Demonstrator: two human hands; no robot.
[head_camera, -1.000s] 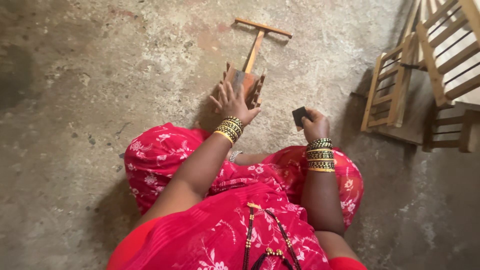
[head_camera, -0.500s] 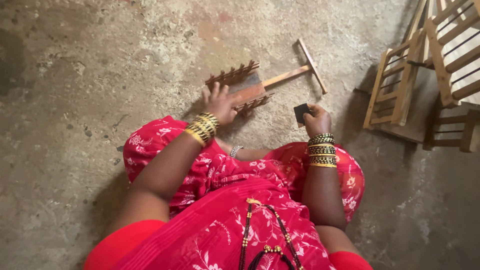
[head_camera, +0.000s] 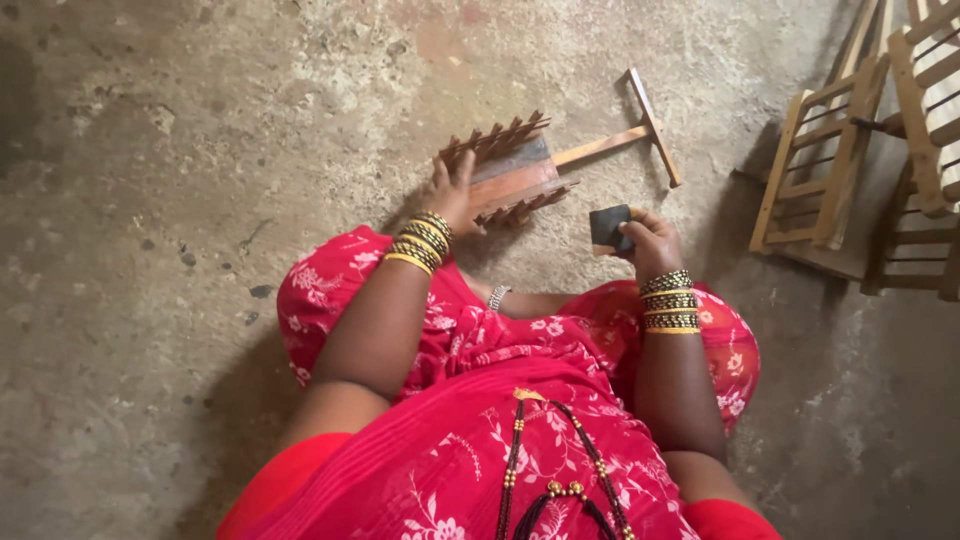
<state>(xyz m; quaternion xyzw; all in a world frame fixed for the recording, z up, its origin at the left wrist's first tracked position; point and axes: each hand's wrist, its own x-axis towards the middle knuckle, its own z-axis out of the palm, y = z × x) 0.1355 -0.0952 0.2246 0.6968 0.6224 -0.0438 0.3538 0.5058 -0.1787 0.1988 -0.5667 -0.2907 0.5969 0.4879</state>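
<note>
On the concrete floor (head_camera: 200, 150), left fingers (head_camera: 455, 180) grasp the toothed wooden tool (head_camera: 515, 172); right fingers (head_camera: 640, 222) clench a dark block (head_camera: 608, 227).

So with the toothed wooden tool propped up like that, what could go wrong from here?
The left hand grips the toothed wooden tool right beside its pointed teeth, so a slip could jab the fingers. The tool rests tilted on rough concrete floor and may skid. The small dark block in the right hand could drop.
</note>
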